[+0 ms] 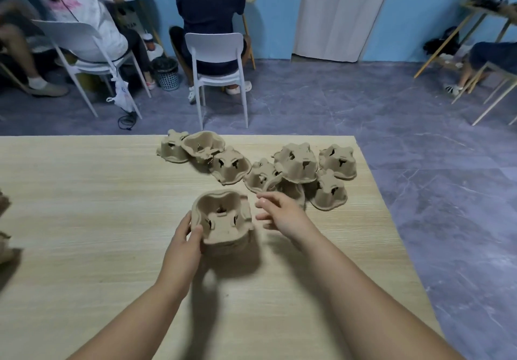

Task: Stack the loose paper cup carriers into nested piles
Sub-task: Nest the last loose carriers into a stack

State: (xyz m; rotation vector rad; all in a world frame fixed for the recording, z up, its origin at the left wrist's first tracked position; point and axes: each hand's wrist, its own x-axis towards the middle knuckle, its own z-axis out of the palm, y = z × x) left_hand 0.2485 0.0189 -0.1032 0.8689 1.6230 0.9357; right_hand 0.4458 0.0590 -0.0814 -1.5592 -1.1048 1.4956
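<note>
Steadying the nested pile of brown moulded-pulp cup carriers (222,224) near the middle of the pale wooden tabletop (84,192), the left hand (184,238) grips its near-left rim. The right hand (279,211) hovers just beside it, fingers (263,201) spread and holding nothing. The loose carriers (296,161) lie clustered toward the far right edge. The next move is probably to take the nearest one, turn it to match the pile and seat it squarely.

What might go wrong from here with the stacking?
The left hand grips the nested pile from one side only, so it may tip. The open right hand hovers by overlapping loose carriers; pulling one may drag others. The far-right carrier sits near the table edge and could be knocked off.
</note>
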